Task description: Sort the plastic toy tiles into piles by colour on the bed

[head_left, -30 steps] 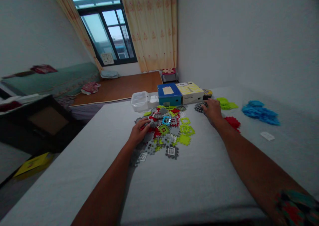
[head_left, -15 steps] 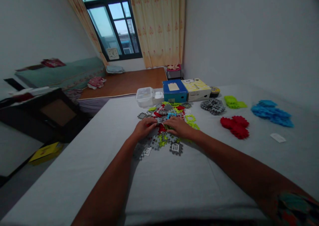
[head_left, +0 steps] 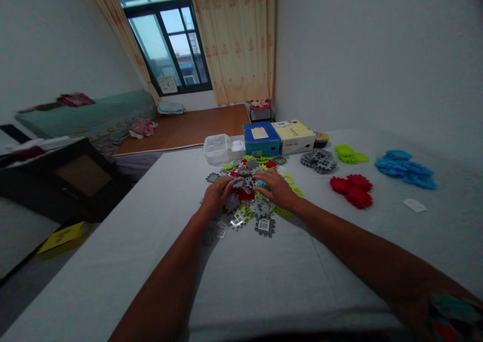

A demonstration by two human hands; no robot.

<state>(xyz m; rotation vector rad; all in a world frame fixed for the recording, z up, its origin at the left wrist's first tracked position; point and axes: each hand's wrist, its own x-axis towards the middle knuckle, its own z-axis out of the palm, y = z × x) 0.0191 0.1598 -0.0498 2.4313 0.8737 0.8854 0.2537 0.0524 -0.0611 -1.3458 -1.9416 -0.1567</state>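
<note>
A mixed pile of toothed plastic building tiles (head_left: 246, 195) in grey, red, lime green and blue lies on the white-covered table. My left hand (head_left: 217, 197) is at the left side of this pile, with thumb and fingers closed on the edge of a grey building tile (head_left: 238, 182). Over the pile's right side is my right hand (head_left: 277, 188), its fingers apart above the tiles and nothing visible between them. Nearer to me lies a dark grey tile (head_left: 265, 226) with a white window-like piece on it.
Sorted tiles lie to the right: a grey stack (head_left: 319, 161), a lime green stack (head_left: 350, 154), a red stack (head_left: 353, 190) and a blue stack (head_left: 405, 170). Behind the pile stand a clear plastic box (head_left: 216, 149), a blue box (head_left: 261, 140) and a yellow-white box (head_left: 294, 137).
My hands, close together over the pile before, are now farther apart. The right fingers have spread and drawn back. A grey tile now shows at my left fingertips.
</note>
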